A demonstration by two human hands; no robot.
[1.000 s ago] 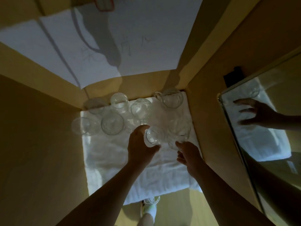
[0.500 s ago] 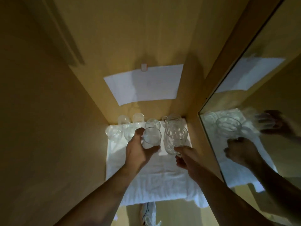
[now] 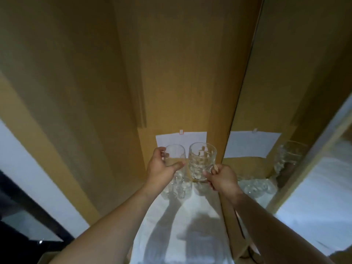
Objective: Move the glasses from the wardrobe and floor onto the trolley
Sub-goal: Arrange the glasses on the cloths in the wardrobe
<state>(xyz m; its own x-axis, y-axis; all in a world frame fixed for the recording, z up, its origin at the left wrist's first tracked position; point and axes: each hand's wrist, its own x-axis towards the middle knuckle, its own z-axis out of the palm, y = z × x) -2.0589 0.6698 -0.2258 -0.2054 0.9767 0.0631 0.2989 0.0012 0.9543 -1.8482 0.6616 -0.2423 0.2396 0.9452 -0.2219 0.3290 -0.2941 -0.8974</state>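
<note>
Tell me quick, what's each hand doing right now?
Left hand: fingers curled round a smooth clear drinking glass, holding it up.
Right hand: fingers gripping a clear patterned cut-glass tumbler, holding it up.

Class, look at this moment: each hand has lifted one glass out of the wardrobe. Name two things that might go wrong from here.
1. The plain glass in the left hand and the patterned glass in the right hand are nearly touching; they might clink and chip.
2. More glasses stand on the white cloth just below, so a slip could break several.
</note>
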